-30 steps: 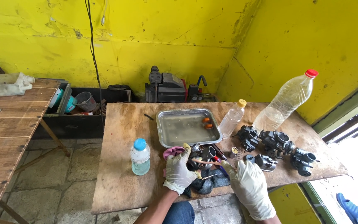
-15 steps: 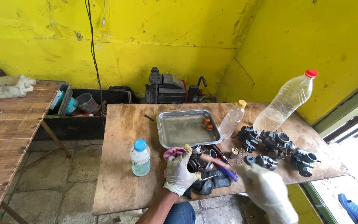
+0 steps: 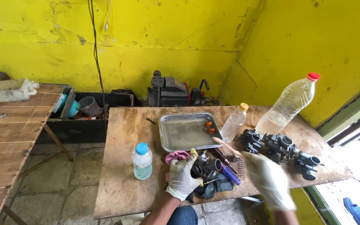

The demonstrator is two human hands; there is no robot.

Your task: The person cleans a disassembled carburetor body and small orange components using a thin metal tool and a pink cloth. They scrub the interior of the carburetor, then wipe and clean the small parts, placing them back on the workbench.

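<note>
My left hand point(image 3: 183, 177), in a pale glove, rests on a small dark metal part point(image 3: 207, 166) near the front edge of the wooden table point(image 3: 121, 183), beside a pink rag point(image 3: 175, 156). My gloved right hand point(image 3: 267, 177) hovers over the table and holds a thin tool with a light wooden handle point(image 3: 226, 146), raised and pointing toward the metal tray point(image 3: 188, 131). A purple-handled screwdriver point(image 3: 229, 173) and a coil spring point(image 3: 241, 166) lie between my hands. A dark cloth point(image 3: 213, 189) lies under the part.
Several black carburettor bodies point(image 3: 280, 146) sit at the right. A large clear bottle with a red cap point(image 3: 288, 104), a small yellow-capped bottle point(image 3: 234, 123) and a blue-capped bottle point(image 3: 142, 162) stand on the table. A slatted bench point(image 3: 5, 137) stands at the left, a black crate point(image 3: 88, 112) behind.
My right hand left the dark part, dropped toward the table's front edge, then rose again over the table with the wooden-handled tool lifted. My left hand stayed on the part.
</note>
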